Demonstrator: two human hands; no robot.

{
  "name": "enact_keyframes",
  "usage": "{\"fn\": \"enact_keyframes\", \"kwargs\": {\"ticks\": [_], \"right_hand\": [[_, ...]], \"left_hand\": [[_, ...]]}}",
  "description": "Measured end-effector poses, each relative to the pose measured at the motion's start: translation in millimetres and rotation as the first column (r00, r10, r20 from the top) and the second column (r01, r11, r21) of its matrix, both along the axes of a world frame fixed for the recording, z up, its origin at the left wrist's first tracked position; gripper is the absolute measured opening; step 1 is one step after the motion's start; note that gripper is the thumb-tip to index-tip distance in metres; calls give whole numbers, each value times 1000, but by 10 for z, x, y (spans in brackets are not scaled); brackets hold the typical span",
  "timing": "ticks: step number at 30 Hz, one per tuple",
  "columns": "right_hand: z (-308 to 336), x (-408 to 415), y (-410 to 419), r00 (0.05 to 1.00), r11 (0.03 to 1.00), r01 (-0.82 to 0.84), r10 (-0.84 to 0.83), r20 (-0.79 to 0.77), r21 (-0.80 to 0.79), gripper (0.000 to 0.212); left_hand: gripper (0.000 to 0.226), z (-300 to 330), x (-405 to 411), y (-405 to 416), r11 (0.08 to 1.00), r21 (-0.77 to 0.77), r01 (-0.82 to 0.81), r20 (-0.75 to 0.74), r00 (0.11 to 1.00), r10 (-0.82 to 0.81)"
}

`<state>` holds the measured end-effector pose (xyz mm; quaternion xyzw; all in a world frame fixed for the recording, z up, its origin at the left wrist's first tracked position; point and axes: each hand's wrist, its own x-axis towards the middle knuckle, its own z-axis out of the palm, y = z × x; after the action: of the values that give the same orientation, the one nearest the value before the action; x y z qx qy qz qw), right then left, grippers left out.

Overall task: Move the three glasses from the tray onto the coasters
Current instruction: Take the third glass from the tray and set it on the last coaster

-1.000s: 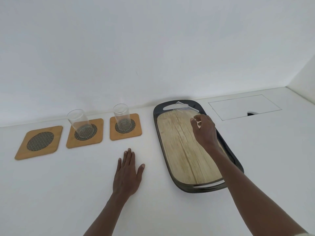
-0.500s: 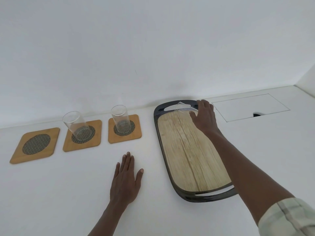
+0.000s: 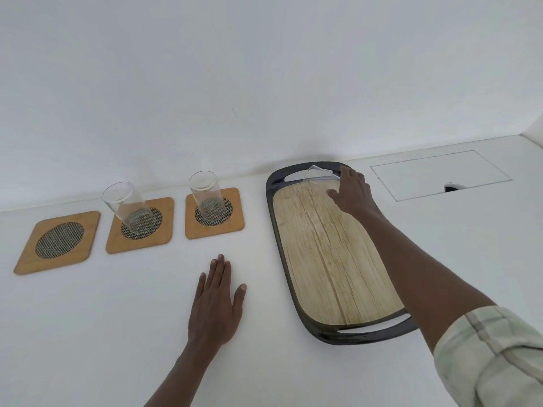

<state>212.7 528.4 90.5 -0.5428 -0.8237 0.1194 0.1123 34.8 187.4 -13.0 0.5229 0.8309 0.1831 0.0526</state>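
Three wooden coasters with dark mesh centres lie in a row at the left. The left coaster is bare. A clear glass stands on the middle coaster, and another glass on the right coaster. A dark-rimmed tray with a wood-grain floor lies to the right. At its far end stands the third glass, with my right hand wrapped around its right side. My left hand rests flat on the table, fingers apart, holding nothing.
The table is white and meets a white wall behind the coasters and tray. A rectangular flap with a small dark notch is set into the tabletop, right of the tray.
My right hand reached from the middle of the tray to its far end and closed around the third glass. My left hand stayed flat on the table.
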Motion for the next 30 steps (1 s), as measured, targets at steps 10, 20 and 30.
{"fn": "enact_keyframes", "kwargs": {"ticks": [10,20,30], "right_hand": [[-113,-18,11,996,1000,6,-6,86,3,58],[-178,-53,-5,999,999,6,-7,-48,-31,64],[-211,-38,-196,929,987,8,-65,-363,-158,66]], "left_hand": [[67,5,3,-3,1000,3,-4,1,1000,4],[67,18,14,-2,1000,15,-8,4,1000,8],[68,22,14,-9,1000,22,-8,11,1000,8]]}}
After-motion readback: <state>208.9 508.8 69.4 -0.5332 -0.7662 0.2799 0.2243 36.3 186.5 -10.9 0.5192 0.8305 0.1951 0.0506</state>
